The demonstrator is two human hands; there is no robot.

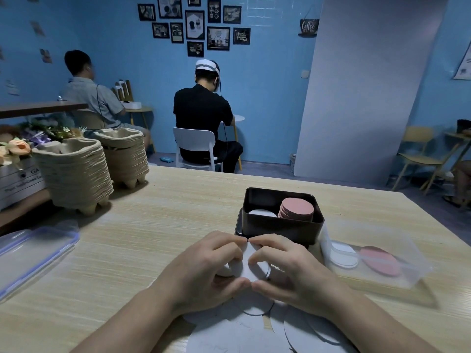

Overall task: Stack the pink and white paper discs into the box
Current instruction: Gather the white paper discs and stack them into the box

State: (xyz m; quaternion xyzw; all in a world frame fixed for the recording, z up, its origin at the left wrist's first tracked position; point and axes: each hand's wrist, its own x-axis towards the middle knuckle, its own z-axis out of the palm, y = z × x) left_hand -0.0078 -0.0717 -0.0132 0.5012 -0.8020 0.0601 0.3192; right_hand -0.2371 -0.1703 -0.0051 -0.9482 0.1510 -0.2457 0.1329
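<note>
Discs first: a bunch of white paper discs (242, 270) is cupped between both hands, left hand (204, 266) and right hand (288, 268) curled round it, fingertips meeting on top. Dark box (280, 229) stands just beyond at twelve o'clock, pink stack (297, 208) on its right side, white disc (262, 213) on its left. Loose white discs (242, 329) lie on the table (153, 225) at six o'clock. Clear tub (407, 271) at three o'clock holds one white, one pink disc. Pulp trays (74, 174) stand stacked at ten o'clock
</note>
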